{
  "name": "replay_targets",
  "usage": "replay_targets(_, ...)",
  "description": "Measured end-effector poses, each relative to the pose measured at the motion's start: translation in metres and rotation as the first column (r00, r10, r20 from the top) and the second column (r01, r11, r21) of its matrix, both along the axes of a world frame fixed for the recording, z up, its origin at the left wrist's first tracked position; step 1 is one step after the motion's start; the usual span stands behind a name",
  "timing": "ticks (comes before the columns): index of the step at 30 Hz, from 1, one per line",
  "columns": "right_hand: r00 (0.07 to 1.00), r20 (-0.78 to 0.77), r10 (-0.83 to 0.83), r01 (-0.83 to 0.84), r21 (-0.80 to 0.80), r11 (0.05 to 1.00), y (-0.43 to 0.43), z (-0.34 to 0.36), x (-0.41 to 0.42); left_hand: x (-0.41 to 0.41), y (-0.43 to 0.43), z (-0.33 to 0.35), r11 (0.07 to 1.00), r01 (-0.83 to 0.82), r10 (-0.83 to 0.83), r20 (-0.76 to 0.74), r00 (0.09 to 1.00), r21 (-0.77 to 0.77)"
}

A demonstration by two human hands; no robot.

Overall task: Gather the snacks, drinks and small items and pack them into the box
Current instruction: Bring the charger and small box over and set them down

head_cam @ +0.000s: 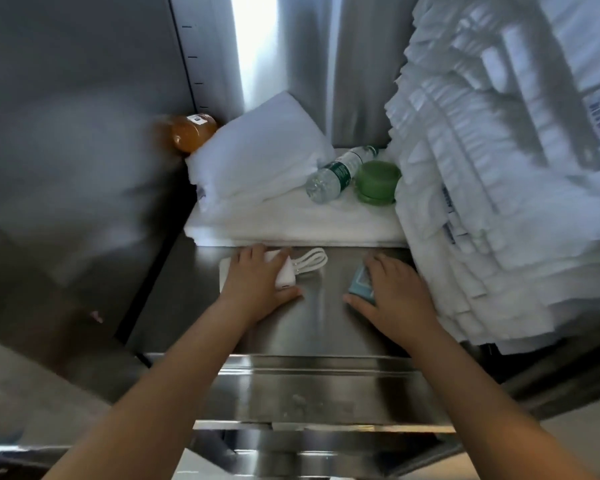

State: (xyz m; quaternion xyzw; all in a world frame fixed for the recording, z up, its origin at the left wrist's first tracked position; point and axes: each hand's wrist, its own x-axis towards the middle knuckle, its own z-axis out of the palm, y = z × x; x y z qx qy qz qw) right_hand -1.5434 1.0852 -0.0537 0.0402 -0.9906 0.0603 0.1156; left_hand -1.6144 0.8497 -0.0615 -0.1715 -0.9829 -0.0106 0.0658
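Power bank (284, 276) sat at 7 o'clock on the steel shelf (326, 327), clasped by the left hand (257, 282); right hand (395, 292) covered a blue packet (360, 285) at 5, grip unclear; water bottle (336, 173), green tub (376, 181) and juice bottle (191, 131) lay ungathered from 10 to 1; box unseen.

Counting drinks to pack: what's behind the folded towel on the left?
An orange bottle shows in the corner behind the towel; the towel covers part of it and whatever else is there.

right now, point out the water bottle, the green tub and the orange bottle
water bottle (340, 171), head view, on its green label
green tub (378, 178), head view, on its top
orange bottle (191, 135), head view, on its body
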Motion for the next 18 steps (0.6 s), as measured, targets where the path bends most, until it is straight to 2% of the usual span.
replay_targets(5,0.995,0.033,0.096,-0.096,0.013,0.995,0.004,0.000,0.032,0.061,0.013,0.002,0.990,-0.106,0.106,-0.004,0.994,-0.093)
replay_targets(12,0.978,-0.023,0.209,-0.209,0.000,0.978,0.002,-0.013,0.129,0.199,0.006,-0.004,0.978,-0.200,0.195,-0.075,0.978,-0.055)
replay_targets(14,0.963,0.019,0.268,-0.266,-0.067,0.962,-0.004,-0.023,0.165,0.248,0.000,-0.008,0.973,-0.222,0.218,-0.080,0.973,-0.053)
replay_targets(18,0.899,0.085,0.429,-0.424,-0.074,0.903,-0.034,-0.036,0.227,0.334,-0.017,-0.010,0.952,-0.302,0.300,-0.044,0.953,-0.044)
